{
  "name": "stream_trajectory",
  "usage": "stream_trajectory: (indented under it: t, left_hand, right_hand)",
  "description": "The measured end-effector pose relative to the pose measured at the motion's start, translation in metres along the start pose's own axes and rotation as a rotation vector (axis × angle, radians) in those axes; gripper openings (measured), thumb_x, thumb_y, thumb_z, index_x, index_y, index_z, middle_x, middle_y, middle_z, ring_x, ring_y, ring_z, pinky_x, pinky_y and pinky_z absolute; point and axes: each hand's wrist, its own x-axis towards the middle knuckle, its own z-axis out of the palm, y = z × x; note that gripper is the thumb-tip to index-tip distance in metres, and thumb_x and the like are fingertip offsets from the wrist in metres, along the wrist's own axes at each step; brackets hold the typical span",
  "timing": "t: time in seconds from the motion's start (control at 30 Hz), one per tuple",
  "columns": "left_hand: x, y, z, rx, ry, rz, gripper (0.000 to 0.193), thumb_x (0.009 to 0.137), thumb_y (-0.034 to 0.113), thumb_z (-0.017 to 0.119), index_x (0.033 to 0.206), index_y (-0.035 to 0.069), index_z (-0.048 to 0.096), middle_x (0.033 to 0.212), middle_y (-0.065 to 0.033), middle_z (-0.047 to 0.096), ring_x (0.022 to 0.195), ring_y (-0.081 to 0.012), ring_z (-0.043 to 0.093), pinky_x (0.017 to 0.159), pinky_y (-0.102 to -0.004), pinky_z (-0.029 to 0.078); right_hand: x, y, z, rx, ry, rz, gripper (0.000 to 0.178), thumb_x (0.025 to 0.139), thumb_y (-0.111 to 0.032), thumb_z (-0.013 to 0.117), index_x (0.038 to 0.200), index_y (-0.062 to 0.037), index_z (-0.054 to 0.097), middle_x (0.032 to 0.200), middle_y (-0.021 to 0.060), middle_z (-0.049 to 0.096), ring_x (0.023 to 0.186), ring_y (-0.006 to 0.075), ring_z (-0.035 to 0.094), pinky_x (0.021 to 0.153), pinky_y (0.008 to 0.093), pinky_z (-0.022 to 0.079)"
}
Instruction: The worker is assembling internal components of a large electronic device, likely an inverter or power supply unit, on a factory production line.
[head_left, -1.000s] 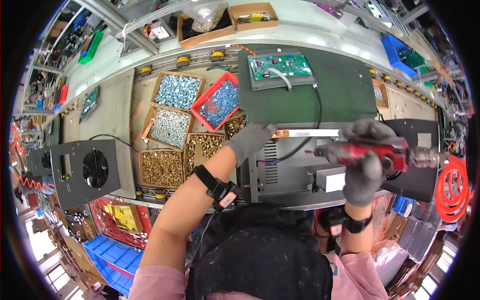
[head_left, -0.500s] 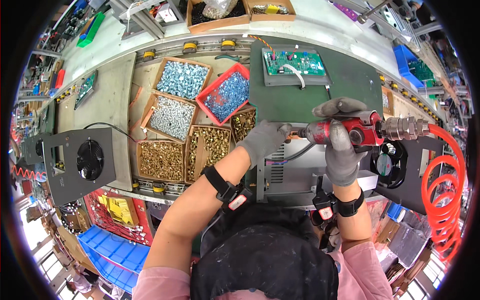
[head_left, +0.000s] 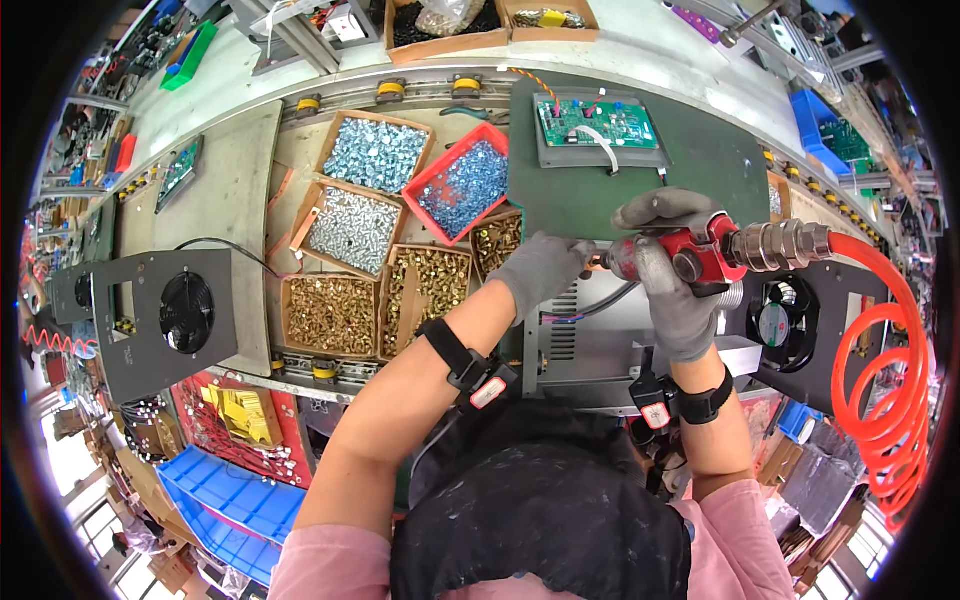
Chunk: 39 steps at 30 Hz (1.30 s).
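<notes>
My right hand (head_left: 676, 300), in a grey glove, is wrapped round a red pneumatic screwdriver (head_left: 706, 252) held almost level, its nose pointing left. A coiled red air hose (head_left: 850, 385) runs from the tool's metal coupling. At the tool's tip, the gloved fingers of my left hand (head_left: 540, 270) are pinched together; whatever lies between them is hidden. Both hands are over the near part of a grey metal housing (head_left: 600, 355) with vent slots. Beyond it, a green circuit board (head_left: 592, 125) sits on a grey plate on the dark green surface (head_left: 560, 190).
Left of my hands stand cardboard boxes of brass-coloured screws (head_left: 328, 315), silver fasteners (head_left: 352, 230) and bluish fasteners (head_left: 375, 152), beside a red tray (head_left: 412, 190). Panels with fans (head_left: 188, 312) lie at both sides. Blue bins (head_left: 225, 490) are at lower left.
The screwdriver and my right hand have shifted slightly left, with the tool's rear end a little higher in view. My left fingers stay at its tip. The whole view has shifted slightly.
</notes>
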Motion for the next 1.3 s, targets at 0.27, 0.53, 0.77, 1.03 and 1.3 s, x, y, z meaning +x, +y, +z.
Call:
stream_trajectory:
  t: [0.27, 0.53, 0.77, 1.03, 1.3]
  left_hand:
    - [-0.099, -0.091, -0.017, -0.284, 0.412, -0.628, 0.038, 0.089, 0.037, 0.046, 0.107, 0.008, 0.064, 0.102, -0.0193, 0.065, 0.097, -0.0359, 0.061, 0.085, -0.0424, 0.046]
    - [-0.125, -0.064, 0.139, -0.088, 0.309, -0.509, 0.015, 0.085, 0.018, 0.053, 0.086, 0.008, 0.064, 0.088, -0.0150, 0.065, 0.087, -0.0348, 0.061, 0.076, -0.0433, 0.048]
    - [-0.108, -0.061, 0.145, -0.374, 0.252, -0.365, 0.015, 0.084, 0.013, 0.052, 0.093, 0.008, 0.064, 0.092, -0.0170, 0.062, 0.087, -0.0358, 0.059, 0.078, -0.0434, 0.047]
    - [-0.090, -0.046, 0.175, 0.179, -0.016, -0.278, 0.027, 0.081, 0.009, 0.055, 0.108, 0.013, 0.059, 0.110, -0.0132, 0.053, 0.094, -0.0307, 0.061, 0.077, -0.0398, 0.051]
    - [-0.085, -0.056, 0.172, 0.166, -0.072, -0.250, 0.017, 0.083, 0.010, 0.053, 0.098, 0.008, 0.061, 0.099, -0.0157, 0.057, 0.086, -0.0329, 0.064, 0.073, -0.0412, 0.052]
  right_hand:
    - [-0.005, -0.004, 0.003, -0.072, -0.014, 0.025, 0.038, 0.079, 0.009, 0.059, 0.113, -0.0028, 0.047, 0.105, 0.0126, 0.060, 0.096, 0.0180, 0.061, 0.080, 0.0291, 0.051]
    - [0.002, -0.004, -0.001, -0.067, -0.053, 0.029, 0.033, 0.081, 0.003, 0.057, 0.111, -0.0014, 0.047, 0.101, 0.0150, 0.060, 0.087, 0.0176, 0.060, 0.070, 0.0309, 0.053]
    - [0.004, 0.000, -0.021, -0.157, -0.094, 0.007, 0.032, 0.082, -0.001, 0.056, 0.113, -0.0005, 0.048, 0.099, 0.0146, 0.062, 0.089, 0.0207, 0.062, 0.080, 0.0349, 0.052]
    - [0.005, 0.004, -0.061, -0.199, -0.048, -0.020, 0.039, 0.081, -0.011, 0.061, 0.117, 0.0008, 0.050, 0.097, 0.0139, 0.062, 0.087, 0.0218, 0.062, 0.080, 0.0367, 0.051]
    - [0.004, 0.007, -0.077, -0.171, 0.166, 0.002, 0.041, 0.082, -0.013, 0.061, 0.118, 0.0018, 0.049, 0.100, 0.0151, 0.062, 0.089, 0.0236, 0.063, 0.081, 0.0384, 0.052]
